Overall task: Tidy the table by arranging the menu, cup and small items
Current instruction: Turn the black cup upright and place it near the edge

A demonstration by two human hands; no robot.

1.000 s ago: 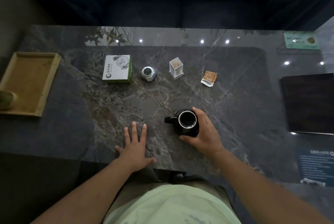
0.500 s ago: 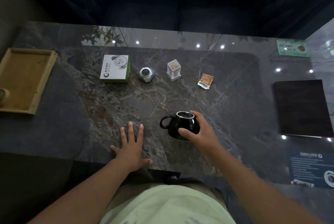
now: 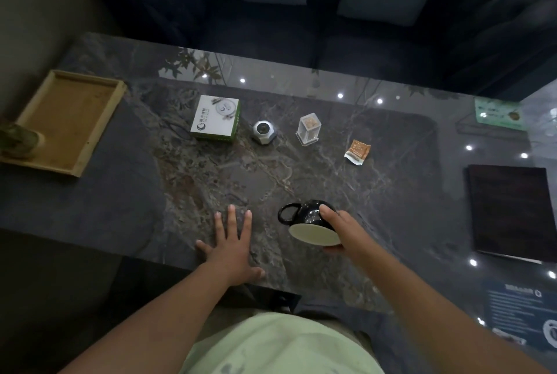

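Observation:
My right hand (image 3: 346,232) grips a black cup (image 3: 307,220) near the table's front edge, tipped over so its pale underside faces me and its handle points left. My left hand (image 3: 230,248) lies flat on the dark marble table (image 3: 120,208), fingers spread, just left of the cup. A dark menu (image 3: 512,211) lies at the right. In a row farther back stand a white and green box (image 3: 216,117), a small silver faceted object (image 3: 263,131), a clear toothpick holder (image 3: 309,128) and an orange sachet (image 3: 357,151).
A wooden tray (image 3: 69,96) sits at the left edge with a small green plant (image 3: 16,137) on its near corner. A green card stand (image 3: 498,113) is at the back right, a blue leaflet (image 3: 518,313) at the front right. A dark sofa lies beyond the table.
My right hand has lifted and tipped the cup from upright onto its side, so the base now faces me. My left hand has stayed flat on the table.

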